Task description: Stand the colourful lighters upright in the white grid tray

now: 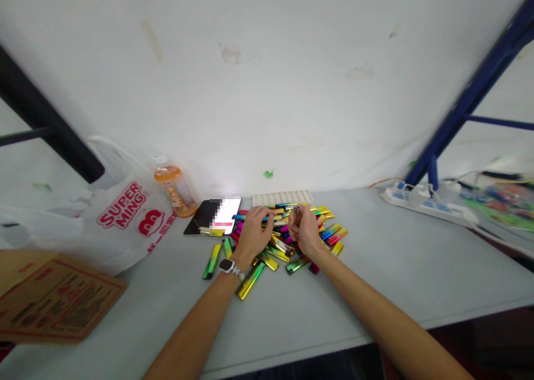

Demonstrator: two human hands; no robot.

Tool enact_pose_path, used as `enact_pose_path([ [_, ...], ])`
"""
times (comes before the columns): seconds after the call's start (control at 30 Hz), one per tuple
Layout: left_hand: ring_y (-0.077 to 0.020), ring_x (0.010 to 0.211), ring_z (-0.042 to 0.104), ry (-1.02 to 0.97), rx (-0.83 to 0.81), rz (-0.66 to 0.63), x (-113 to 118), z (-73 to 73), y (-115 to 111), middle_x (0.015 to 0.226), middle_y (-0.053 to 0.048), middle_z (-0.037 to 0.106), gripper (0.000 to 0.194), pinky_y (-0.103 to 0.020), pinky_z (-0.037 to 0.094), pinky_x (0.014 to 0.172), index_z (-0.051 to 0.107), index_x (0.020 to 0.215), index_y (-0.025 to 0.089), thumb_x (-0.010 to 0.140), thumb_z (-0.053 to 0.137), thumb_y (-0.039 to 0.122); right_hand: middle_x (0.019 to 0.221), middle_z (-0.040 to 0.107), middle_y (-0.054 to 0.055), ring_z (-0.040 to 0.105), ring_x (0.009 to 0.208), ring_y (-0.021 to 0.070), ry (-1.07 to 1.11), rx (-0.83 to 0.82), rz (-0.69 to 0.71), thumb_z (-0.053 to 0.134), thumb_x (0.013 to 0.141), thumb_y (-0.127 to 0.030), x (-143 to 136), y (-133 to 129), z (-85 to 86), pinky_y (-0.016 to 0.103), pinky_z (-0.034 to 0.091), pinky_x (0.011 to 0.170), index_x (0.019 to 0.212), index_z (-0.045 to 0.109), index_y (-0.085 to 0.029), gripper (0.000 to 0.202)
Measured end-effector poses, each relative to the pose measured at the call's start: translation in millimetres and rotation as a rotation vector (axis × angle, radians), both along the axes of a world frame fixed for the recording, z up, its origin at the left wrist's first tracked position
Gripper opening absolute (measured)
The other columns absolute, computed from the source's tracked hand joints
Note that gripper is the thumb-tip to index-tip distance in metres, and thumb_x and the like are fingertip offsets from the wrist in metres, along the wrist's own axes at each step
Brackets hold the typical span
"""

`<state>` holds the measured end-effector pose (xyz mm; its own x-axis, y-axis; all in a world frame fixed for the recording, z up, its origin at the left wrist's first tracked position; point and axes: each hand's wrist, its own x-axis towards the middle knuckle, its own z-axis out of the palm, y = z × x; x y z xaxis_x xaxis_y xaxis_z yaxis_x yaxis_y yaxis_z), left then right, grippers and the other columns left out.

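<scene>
A loose pile of slim, flat-sided bars [278,252] is spread on the table, their shiny metallic skins shaded in yellow, green, blue, red and magenta, some tipped with dark ends. A blue bar [239,217] is partly covered by the left hand [255,230], whose fingers are curled over the pile; whether it is gripped or only touched cannot be told. By the right hand [305,231], held apart from the left at the pile's other side, a small dark piece [297,216] is clasped between bent fingers. A watch [227,266] with a squarish face and linked metal band is worn on the left wrist.

Behind the pile, a pale, studded slab [282,197] is set against the wall [267,90]. To the left, a flat, dark tablet [201,216] is overlapped by a yellow bar. Beyond it are seen a clear bottle [177,193] of orange liquid, a crinkled white plastic bag [112,224] and a brown cardboard box [62,299]. To the right, a white power strip [429,205] is laid on the smooth grey table [375,246].
</scene>
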<state>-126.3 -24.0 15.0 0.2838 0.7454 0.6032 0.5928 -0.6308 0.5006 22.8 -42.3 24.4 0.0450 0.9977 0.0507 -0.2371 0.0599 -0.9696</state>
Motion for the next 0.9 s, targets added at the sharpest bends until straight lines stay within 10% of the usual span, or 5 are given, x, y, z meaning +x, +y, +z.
enact_pose_path([
  [0.47,-0.0197,0.093,0.060,-0.094,-0.003,-0.019,7.8,9.4,-10.4,0.092,-0.006,0.065,0.017,-0.036,0.048,0.087,0.062,0.091,0.020,0.096,0.048,0.027,0.044,0.034,-0.006,0.022,0.037,0.0080,0.146,-0.051,0.071,0.040,0.085,-0.066,-3.0,-1.9,-2.0,0.023,0.013,0.038,0.061,0.049,-0.021,0.051],
  [0.9,-0.0168,0.085,0.064,-0.404,-0.156,0.000,14.6,9.2,-4.1,0.094,-0.006,0.069,0.024,-0.030,0.053,0.078,0.067,0.097,0.017,0.086,0.065,0.038,0.087,0.058,0.001,0.054,0.082,0.0166,-0.216,0.320,-0.046,0.046,0.094,-0.044,-12.0,-5.6,-8.6,0.028,0.046,0.077,0.095,0.053,-0.023,0.022],
])
